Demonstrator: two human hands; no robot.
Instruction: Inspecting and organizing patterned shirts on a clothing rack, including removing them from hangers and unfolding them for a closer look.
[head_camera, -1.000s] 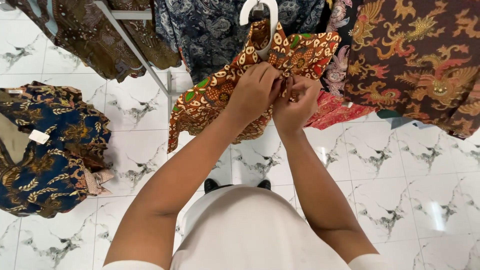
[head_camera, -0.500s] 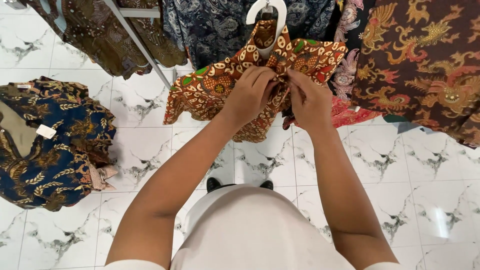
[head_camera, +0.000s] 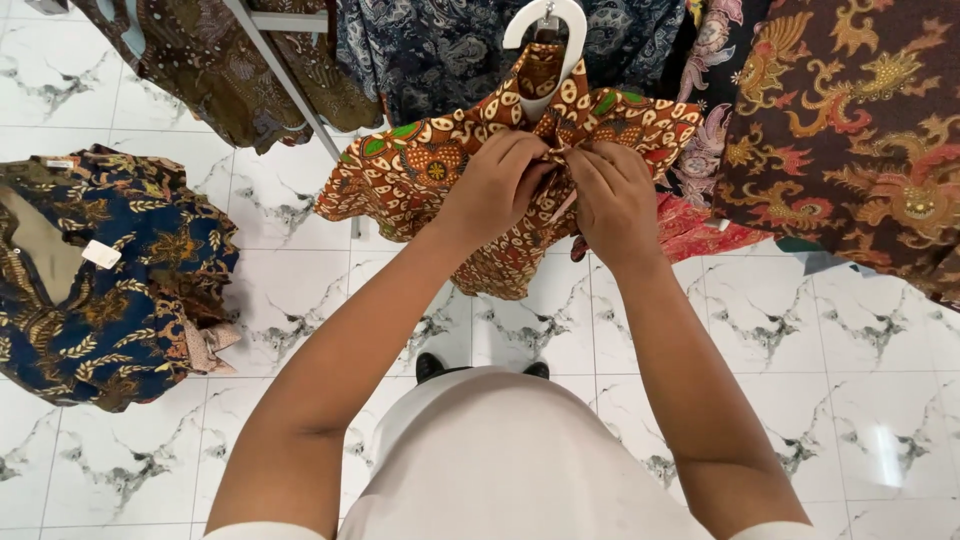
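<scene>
Hands meet at the front of an orange shirt (head_camera: 420, 175) on a white hanger (head_camera: 545, 20): left hand (head_camera: 495, 190) and right hand (head_camera: 615, 195) each pinch its placket, seemingly at a button. Blue shirt (head_camera: 110, 290) lies on the floor (head_camera: 850, 340).

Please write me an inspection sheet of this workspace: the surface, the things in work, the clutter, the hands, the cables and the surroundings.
Surface: white marble-look tile floor.
Job's things: orange-brown patterned shirt on a white hanger.
Clutter: blue patterned garment with a white tag, heaped at the left.
Grippers: left hand and right hand both pinch the shirt's front, close together.
Cables: nothing seen.
Surroundings: metal rack pole; dark blue garment and dark brown patterned garment hanging.
</scene>
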